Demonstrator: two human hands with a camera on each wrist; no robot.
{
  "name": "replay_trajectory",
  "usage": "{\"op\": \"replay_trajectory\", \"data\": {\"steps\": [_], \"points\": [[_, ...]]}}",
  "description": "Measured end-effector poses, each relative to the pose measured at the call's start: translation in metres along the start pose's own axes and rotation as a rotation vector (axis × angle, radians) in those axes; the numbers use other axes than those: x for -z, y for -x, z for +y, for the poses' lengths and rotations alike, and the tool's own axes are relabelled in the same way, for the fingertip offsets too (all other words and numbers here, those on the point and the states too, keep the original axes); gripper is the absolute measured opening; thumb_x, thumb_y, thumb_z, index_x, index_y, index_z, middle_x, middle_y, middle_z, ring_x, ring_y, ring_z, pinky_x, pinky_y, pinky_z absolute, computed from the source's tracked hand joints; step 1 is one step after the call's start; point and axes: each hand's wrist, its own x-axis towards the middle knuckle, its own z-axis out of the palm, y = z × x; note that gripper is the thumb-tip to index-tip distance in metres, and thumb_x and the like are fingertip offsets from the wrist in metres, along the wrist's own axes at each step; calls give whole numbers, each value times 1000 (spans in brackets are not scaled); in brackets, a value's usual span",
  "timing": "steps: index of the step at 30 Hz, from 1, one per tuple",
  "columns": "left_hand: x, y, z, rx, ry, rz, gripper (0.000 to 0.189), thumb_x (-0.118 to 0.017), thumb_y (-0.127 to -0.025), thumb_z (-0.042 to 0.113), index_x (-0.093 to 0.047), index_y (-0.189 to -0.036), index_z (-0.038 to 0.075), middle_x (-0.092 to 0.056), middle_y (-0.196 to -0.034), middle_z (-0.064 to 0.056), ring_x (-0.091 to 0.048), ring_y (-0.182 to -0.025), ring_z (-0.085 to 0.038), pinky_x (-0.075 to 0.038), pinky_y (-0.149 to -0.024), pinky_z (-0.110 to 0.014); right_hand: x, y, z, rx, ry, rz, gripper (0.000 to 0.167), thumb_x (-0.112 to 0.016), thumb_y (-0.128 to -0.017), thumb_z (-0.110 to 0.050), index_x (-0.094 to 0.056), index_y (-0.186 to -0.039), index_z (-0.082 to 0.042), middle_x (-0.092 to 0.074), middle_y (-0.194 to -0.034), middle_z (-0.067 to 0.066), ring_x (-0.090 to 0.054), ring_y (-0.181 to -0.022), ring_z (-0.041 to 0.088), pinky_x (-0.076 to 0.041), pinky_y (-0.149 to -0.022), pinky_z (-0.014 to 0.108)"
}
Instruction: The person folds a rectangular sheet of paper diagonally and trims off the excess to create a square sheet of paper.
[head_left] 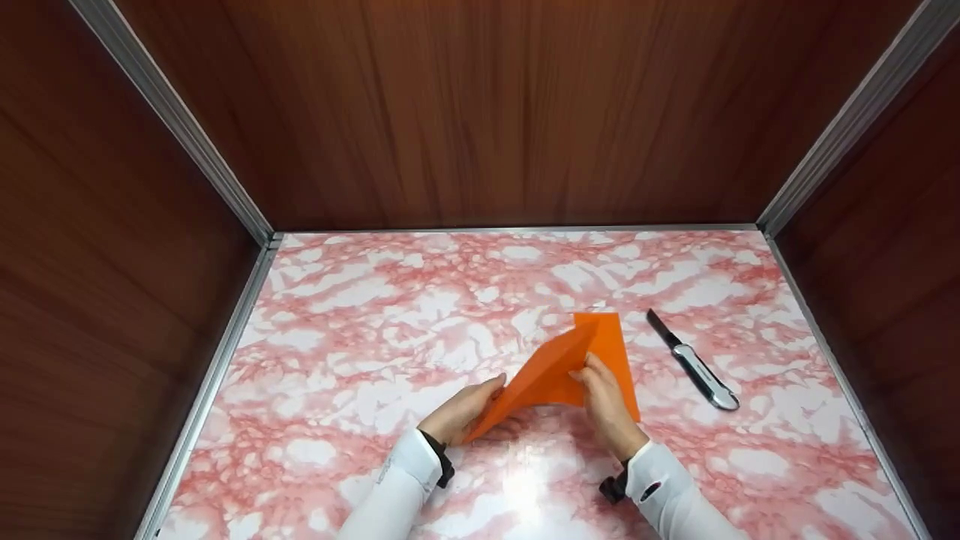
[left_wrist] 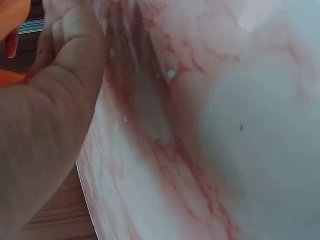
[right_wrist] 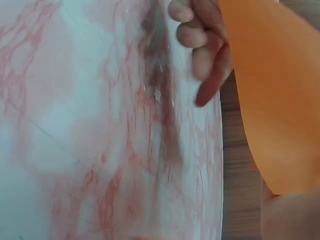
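A sheet of orange paper (head_left: pixel 551 371) is bent, its left part raised and its right part lower, near the table. My left hand (head_left: pixel 469 411) grips the raised left edge, thumb on one face and fingers beneath. On the inner side of the bend, my right hand (head_left: pixel 606 401) holds the sheet with its thumb and index finger; its other fingers are hidden. In the left wrist view, the left hand (left_wrist: pixel 70 55) shows beside a strip of orange paper (left_wrist: pixel 12 17). The paper (right_wrist: pixel 280 100) covers much of the right wrist view's right side, with left-hand fingers (right_wrist: pixel 192 37) beside it.
A utility knife (head_left: pixel 697 367) with a dark blade and silver-black handle lies to the right of the paper, blade pointing away. The red-and-white marbled table (head_left: pixel 360 330) is bordered by metal rails and dark wooden panels (head_left: pixel 480 112) at the back and sides.
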Motion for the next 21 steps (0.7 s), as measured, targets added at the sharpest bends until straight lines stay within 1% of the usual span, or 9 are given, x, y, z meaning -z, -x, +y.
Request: {"op": "replay_trajectory", "data": {"steps": [2, 6, 9, 11, 13, 14, 16, 18, 21], "points": [[0, 0, 1, -44, 13, 5, 44, -55, -106, 37, -67, -124, -1, -69, -118, -26, -70, -105, -38, -54, -95, -50, 1, -1, 0, -18, 20, 23, 17, -44, -93, 8, -57, -95, -3, -55, -97, 3, -52, -95, 17, -40, -86, 26], [3, 2, 4, -125, -30, 56, 31, -64, -102, 28, -74, -116, 2, -73, -109, -22, -72, -96, -30, -55, -94, -47, 4, -2, 2, -101, 110, 76, 20, -46, -96, 1, -57, -112, 2, -62, -102, 10, -59, -92, 21, -46, -82, 28], [5, 1, 4, -166, -37, 71, 27, -68, -100, 26, -75, -109, 2, -74, -100, -12, -70, -90, -20, -57, -88, -37, 8, -4, 5, -115, 220, 77, 34, -44, -97, -1, -52, -128, 9, -60, -121, 21, -57, -108, 30, -43, -95, 33], [6, 1, 4, -186, -9, 79, 25, -69, -99, 24, -71, -110, 1, -72, -98, -7, -69, -89, -17, -57, -83, -31, 10, -6, 8, -108, 295, 75, 33, -46, -97, -1, -52, -127, 10, -57, -121, 22, -52, -112, 32, -38, -98, 36], [7, -1, 4, -217, 8, 107, 23, -70, -98, 21, -68, -109, 1, -69, -96, -5, -67, -86, -16, -55, -77, -27, 12, -7, 12, -84, 355, 74, 25, -47, -97, -1, -54, -119, 8, -54, -111, 18, -48, -109, 31, -33, -96, 35], [8, -1, 5, -229, 11, 133, 23, -71, -98, 20, -66, -109, 1, -68, -96, -5, -66, -85, -16, -55, -75, -28, 13, -8, 14, -83, 368, 78, 18, -49, -97, -1, -54, -113, 6, -52, -102, 15, -48, -103, 30, -34, -92, 35], [12, -2, 7, -264, -37, 221, 25, -73, -96, 22, -66, -108, 1, -66, -92, -4, -64, -81, -15, -53, -73, -28, 16, -8, 17, -88, 407, 86, 10, -52, -97, -2, -52, -107, 2, -49, -89, 8, -48, -91, 25, -34, -83, 32], [16, -3, 9, -306, -104, 321, 26, -74, -96, 22, -66, -107, 1, -64, -90, -3, -61, -79, -15, -51, -72, -28, 20, -7, 19, -83, 438, 89, 10, -54, -98, -2, -53, -107, 1, -49, -83, 4, -49, -83, 22, -36, -76, 28], [23, -5, 14, -350, -217, 452, 28, -74, -96, 23, -67, -109, -1, -65, -91, -3, -60, -80, -15, -49, -75, -28, 26, -9, 23, -70, 493, 94, 18, -61, -96, -1, -57, -112, 4, -52, -78, 2, -49, -74, 17, -37, -69, 25]]}}
